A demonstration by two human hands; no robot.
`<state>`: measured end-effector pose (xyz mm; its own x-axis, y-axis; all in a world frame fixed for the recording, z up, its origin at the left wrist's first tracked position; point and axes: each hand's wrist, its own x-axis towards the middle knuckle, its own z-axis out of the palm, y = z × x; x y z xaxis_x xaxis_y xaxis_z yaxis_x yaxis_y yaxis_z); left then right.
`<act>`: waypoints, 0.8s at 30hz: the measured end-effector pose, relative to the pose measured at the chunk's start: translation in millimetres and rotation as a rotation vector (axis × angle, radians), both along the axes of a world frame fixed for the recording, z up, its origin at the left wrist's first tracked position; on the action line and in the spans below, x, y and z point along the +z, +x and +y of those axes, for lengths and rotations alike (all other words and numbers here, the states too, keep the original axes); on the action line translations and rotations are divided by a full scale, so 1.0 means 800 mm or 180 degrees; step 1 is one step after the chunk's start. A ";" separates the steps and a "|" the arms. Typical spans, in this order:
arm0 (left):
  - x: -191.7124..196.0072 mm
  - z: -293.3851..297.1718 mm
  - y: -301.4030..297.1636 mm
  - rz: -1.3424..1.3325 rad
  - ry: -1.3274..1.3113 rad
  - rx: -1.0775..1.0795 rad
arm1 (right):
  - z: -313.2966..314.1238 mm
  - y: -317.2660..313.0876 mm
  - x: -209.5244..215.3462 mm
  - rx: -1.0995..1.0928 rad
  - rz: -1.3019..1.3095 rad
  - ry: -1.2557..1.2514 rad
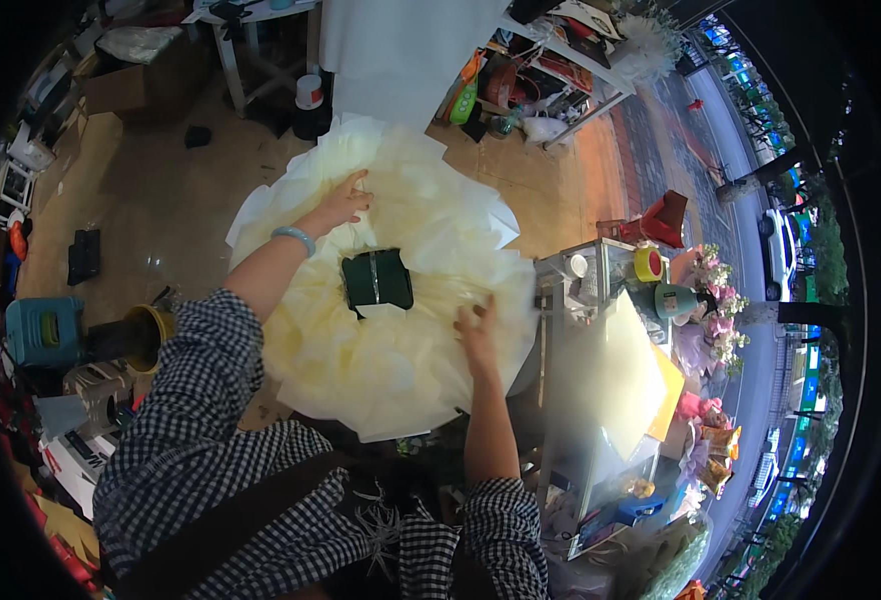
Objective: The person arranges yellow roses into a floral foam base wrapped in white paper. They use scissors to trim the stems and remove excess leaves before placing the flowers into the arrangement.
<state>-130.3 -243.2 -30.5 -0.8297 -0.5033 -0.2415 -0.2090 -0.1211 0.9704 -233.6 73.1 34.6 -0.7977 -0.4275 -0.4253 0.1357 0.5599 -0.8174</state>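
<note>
Above a cluttered shop floor, left hand (344, 205) and right hand (477, 330) press flat, fingers spread, on cream wrapping paper (411, 360).

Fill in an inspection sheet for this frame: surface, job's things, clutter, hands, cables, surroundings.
Surface: brown floor, partly covered.
Job's things: pale yellow paper sheets fanned in a ring around a dark green block.
Clutter: yellow bucket, blue stool, glass side table with tape roll and pink flowers.
Hands: left hand and right hand both flat on the paper, open.
Cables: nothing seen.
Surroundings: white shelf; street with parked cars outside.
</note>
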 end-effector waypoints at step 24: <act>0.133 0.100 0.129 0.0194 -0.2632 -0.1978 | 0.239 -0.074 -0.017 -0.1102 0.0471 -0.1293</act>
